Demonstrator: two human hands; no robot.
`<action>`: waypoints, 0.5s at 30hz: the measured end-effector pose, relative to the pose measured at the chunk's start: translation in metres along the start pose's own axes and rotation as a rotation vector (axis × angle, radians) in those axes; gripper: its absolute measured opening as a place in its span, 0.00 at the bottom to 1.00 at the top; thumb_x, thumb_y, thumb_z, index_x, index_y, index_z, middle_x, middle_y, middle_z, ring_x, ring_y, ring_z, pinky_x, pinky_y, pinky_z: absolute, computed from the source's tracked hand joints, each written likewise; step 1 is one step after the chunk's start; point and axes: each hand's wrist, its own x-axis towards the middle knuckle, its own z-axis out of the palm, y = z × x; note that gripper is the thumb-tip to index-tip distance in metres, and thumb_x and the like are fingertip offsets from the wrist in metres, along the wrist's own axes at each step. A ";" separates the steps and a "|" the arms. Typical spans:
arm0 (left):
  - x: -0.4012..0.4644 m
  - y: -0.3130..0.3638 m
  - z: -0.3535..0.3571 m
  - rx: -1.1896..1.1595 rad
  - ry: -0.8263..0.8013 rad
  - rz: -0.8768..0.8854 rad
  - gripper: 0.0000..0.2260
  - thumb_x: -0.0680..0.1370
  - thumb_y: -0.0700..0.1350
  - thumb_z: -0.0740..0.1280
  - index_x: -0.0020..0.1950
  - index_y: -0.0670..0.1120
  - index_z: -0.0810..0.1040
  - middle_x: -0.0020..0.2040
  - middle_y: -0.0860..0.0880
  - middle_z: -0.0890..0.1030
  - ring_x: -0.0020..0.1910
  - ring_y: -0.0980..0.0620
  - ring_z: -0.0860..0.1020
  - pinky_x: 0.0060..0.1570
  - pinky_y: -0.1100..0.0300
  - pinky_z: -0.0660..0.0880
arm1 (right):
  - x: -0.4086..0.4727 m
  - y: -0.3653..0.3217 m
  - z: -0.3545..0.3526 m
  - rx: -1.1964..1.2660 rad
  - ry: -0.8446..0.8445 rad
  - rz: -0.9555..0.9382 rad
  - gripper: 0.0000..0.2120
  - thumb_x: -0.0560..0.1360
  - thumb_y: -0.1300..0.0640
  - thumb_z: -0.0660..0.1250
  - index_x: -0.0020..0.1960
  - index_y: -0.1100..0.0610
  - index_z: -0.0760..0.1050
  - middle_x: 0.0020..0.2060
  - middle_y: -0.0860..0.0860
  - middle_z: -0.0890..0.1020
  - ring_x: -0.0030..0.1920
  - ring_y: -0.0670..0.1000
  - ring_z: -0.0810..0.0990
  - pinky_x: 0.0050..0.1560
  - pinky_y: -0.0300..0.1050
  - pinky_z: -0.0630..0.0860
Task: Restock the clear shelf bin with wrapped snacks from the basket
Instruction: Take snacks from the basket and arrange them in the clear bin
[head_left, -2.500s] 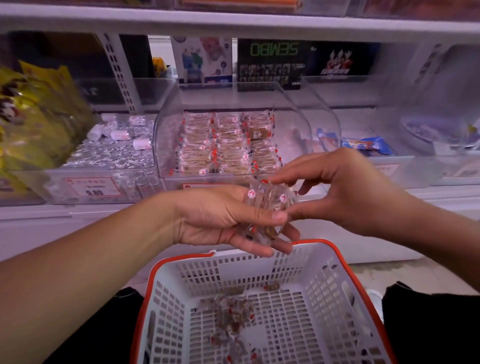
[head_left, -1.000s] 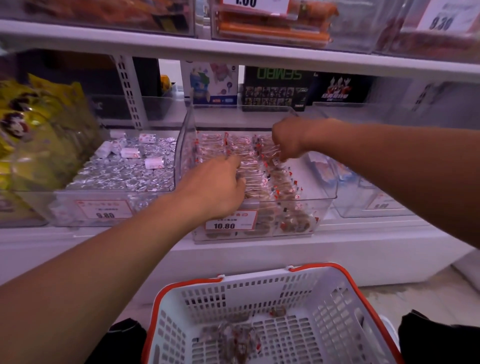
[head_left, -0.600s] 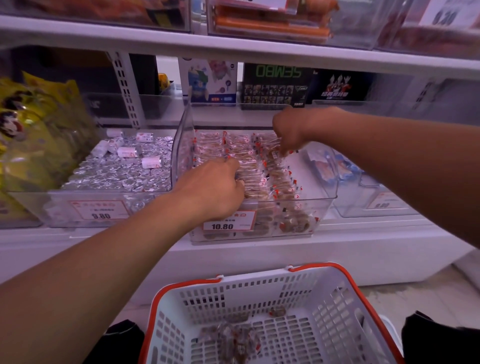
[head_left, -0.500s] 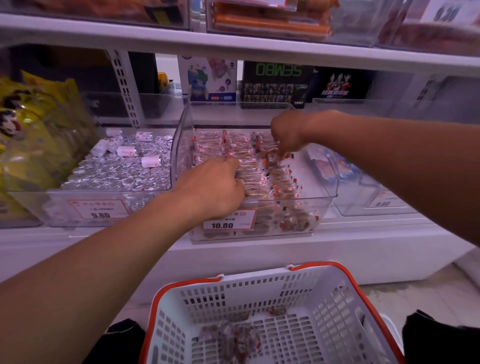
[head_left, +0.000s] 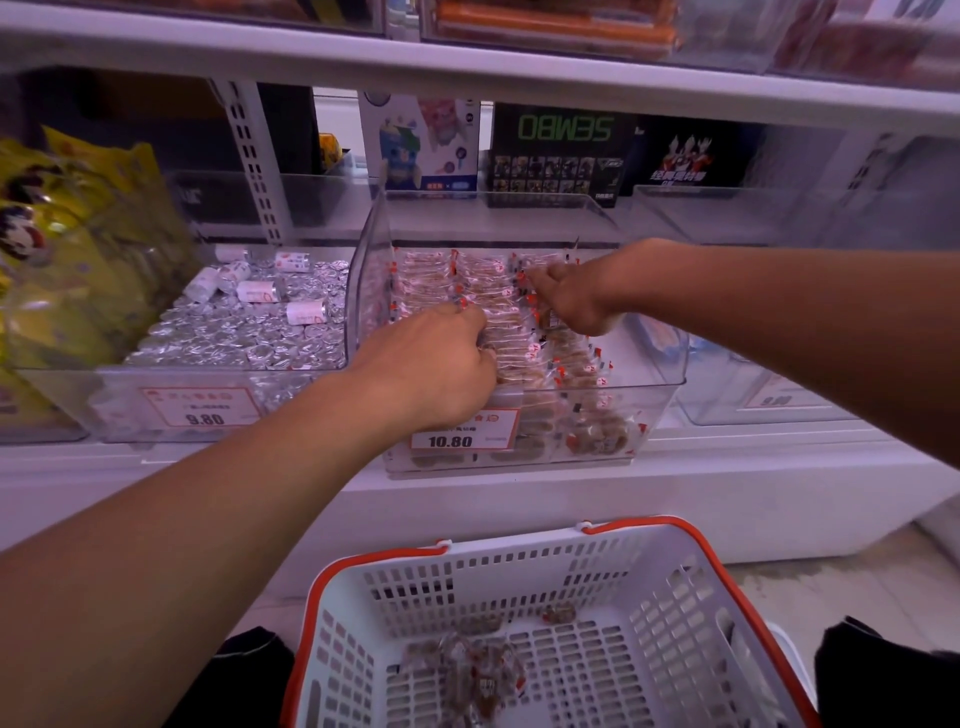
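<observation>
The right hand (head_left: 569, 304) is sliding forward in the bin (head_left: 670, 387), mid-frame, fingers curled on snacks (head_left: 480, 283); left hand (head_left: 441, 364) likewise. Placing step; next, fetching from the basket (head_left: 691, 592), bottom.

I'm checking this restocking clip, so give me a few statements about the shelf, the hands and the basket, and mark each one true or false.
1. Both hands are inside the clear bin of wrapped snacks. True.
2. The basket is empty. False: a few wrapped snacks still lie on its floor.
3. That bin's price tag reads 10.80. True.
4. The left hand is in the foil-wrapped sweets' bin. False: it is in the snack bin beside it.
5. The right hand reaches farther back than the left. True.
</observation>
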 end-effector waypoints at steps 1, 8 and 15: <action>0.000 0.000 0.000 0.000 0.000 0.000 0.16 0.81 0.54 0.57 0.65 0.49 0.72 0.62 0.46 0.75 0.59 0.43 0.74 0.59 0.44 0.74 | 0.001 0.000 -0.002 -0.005 0.013 0.004 0.40 0.79 0.64 0.62 0.80 0.57 0.37 0.79 0.58 0.49 0.78 0.61 0.52 0.75 0.57 0.58; 0.000 0.000 0.000 -0.007 0.012 0.006 0.16 0.81 0.54 0.57 0.64 0.49 0.73 0.62 0.47 0.76 0.58 0.44 0.75 0.58 0.44 0.74 | 0.003 0.012 -0.017 0.223 0.170 -0.097 0.16 0.81 0.50 0.62 0.59 0.61 0.76 0.55 0.58 0.79 0.53 0.57 0.78 0.52 0.49 0.76; 0.000 0.001 0.000 0.000 0.014 0.005 0.16 0.80 0.54 0.58 0.65 0.49 0.73 0.62 0.47 0.76 0.58 0.44 0.75 0.57 0.45 0.75 | 0.010 0.014 -0.013 0.305 0.259 -0.021 0.18 0.74 0.54 0.73 0.62 0.57 0.77 0.52 0.54 0.81 0.51 0.55 0.79 0.47 0.45 0.73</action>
